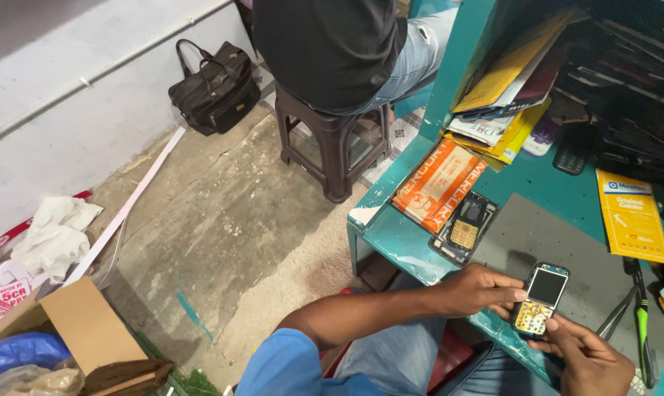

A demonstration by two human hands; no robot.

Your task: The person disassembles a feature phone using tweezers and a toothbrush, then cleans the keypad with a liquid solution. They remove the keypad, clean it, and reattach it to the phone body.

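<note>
— Hands?
— Left hand (482, 290) and right hand (588, 359) both closed on the opened keypad phone (540, 298), fingers pinching its edges, held just above the teal table (401, 238).
— Surroundings?
— Detached phone back shell (464, 227) lies on the table nearby, beside an orange packet (434, 183). Green-handled tool (642, 323) to the right. Another person sits on a brown stool (332, 143) beyond.

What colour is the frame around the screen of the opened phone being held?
Teal-blue, on the opened phone held by the left hand and right hand; head view.
</note>
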